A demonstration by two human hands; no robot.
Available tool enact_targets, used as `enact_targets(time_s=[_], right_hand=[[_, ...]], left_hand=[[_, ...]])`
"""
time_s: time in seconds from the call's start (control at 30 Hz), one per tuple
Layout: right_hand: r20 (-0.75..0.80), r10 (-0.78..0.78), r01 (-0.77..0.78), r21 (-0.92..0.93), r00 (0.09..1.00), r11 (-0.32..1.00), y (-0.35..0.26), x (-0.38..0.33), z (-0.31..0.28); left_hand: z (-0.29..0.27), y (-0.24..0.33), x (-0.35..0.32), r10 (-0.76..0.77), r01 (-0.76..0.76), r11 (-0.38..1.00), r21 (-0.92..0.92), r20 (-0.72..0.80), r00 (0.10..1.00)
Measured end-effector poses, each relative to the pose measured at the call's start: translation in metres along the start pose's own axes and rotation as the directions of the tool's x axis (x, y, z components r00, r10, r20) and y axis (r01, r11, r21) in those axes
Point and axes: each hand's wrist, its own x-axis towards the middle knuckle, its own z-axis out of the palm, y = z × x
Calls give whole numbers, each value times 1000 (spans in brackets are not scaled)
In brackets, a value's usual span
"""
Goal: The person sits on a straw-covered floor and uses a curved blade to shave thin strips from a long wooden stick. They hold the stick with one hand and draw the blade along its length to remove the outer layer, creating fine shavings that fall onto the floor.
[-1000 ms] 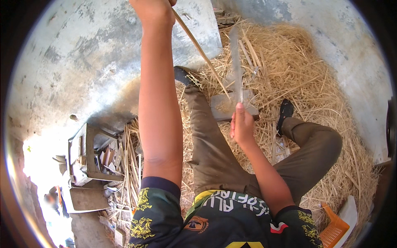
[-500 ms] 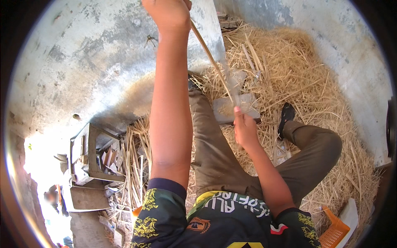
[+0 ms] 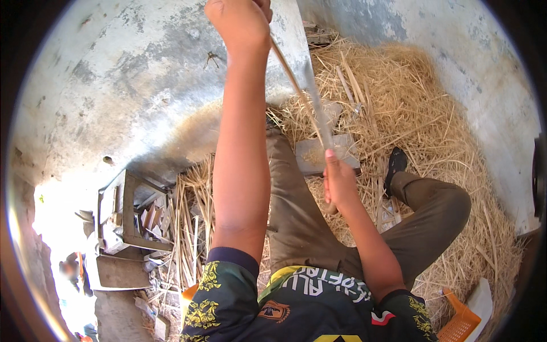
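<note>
High at the top edge, my left hand (image 3: 240, 21) is closed around a thin bamboo stick (image 3: 289, 75) that slants down to the right. My right hand (image 3: 342, 181) grips a long knife; its grey blade (image 3: 319, 102), blurred by motion, points up alongside the stick, and the brown handle end shows below the fist. Stick and blade converge just above my right thumb; whether they touch there I cannot tell. Beneath them lies a grey block (image 3: 305, 162) between my legs.
Straw and shavings (image 3: 404, 102) cover the floor. Long split strips (image 3: 185, 222) lie at the left near a wooden stool on its side (image 3: 149, 242). A pale wall (image 3: 137, 85) rises close by. An orange plastic basket (image 3: 460, 319) stands lower right. Another person is blurred at far left.
My left hand has shifted slightly right and down with the stick. The blade now points more upright and apart from the stick, and the handle end shows below my right fist.
</note>
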Motion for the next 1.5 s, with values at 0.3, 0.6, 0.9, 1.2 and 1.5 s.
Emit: enact_targets(time_s=[0.3,0.6,0.9,1.2,1.5], right_hand=[[-133,-400,385,-120,907,915,7,-4,6],[-185,-377,328,-248,908,912,-12,-16,0],[-97,-327,282,-318,940,905,38,27,-9],[-118,-227,177,-334,967,926,44,40,-12],[-99,-373,306,-404,922,862,49,54,2]], left_hand=[[5,1,1,54,-34,990,136,-144,988],[-15,4,3,53,-46,990,134,-50,997],[-11,3,-1,51,-48,997,64,-48,998],[1,-2,-4,124,-116,984,138,-54,991],[5,-3,-3,98,-90,987,130,-55,994]])
